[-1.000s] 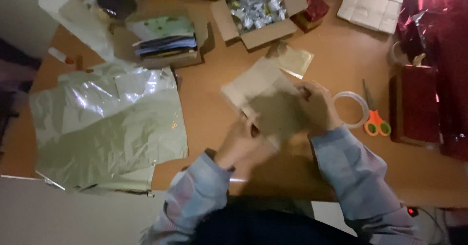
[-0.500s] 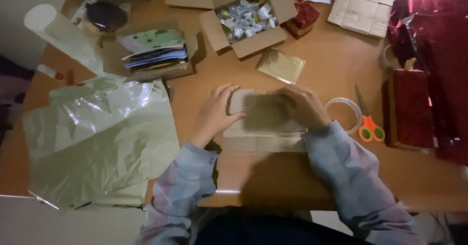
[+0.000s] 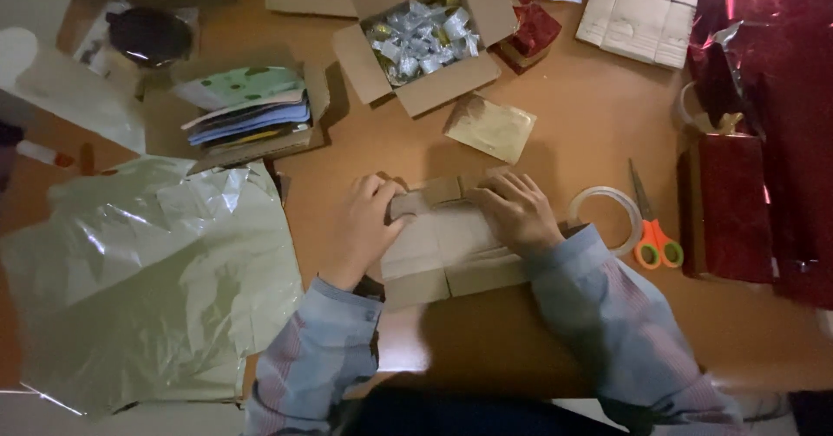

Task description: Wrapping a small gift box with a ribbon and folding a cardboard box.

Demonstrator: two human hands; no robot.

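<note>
Sleeves, striped, pale, at bottom edge, both arms reaching up over wooden desk (image 3: 486, 349). Flattened cardboard piece (image 3: 451, 245) lies on desk centre, just past desk's near edge, tan, with fold creases. Left hand (image 3: 364, 228) lies palm down on cardboard's left end, fingers curled over folded flap at top left, thumb side pressing; grip closed loosely on that flap. Right hand (image 3: 518, 210) rests on cardboard's upper right, fingers spread flat, pressing down, not clenched around anything. Hands apart, cardboard between and under them.

Left of arms: big sheet of pale green shiny wrapping film (image 3: 139, 280), crumpled, covering desk's left side, overhanging near edge. Right of right hand: clear tape roll (image 3: 607, 219), flat on desk, just beside cardboard. Scissors (image 3: 652, 228) with orange and green handles next to roll, blades pointing away. Further right: dark red wrapped box (image 3: 733, 206), and red shiny foil sheet (image 3: 781, 80) heaped over right edge.

Beyond cardboard: small square tan packet (image 3: 490, 126), flat, tilted. Left of it: shallow cardboard tray holding stack of coloured papers (image 3: 247, 111), green spotted sheet on top. Far centre: open cardboard box (image 3: 425, 37) full of small silver-wrapped pieces, flaps open. Small red wrapped item (image 3: 531, 30) touching that box on right. Far right: folded pale cardboard panel (image 3: 642, 11). Far left: dark round lidded object (image 3: 149, 35), blurry.
</note>
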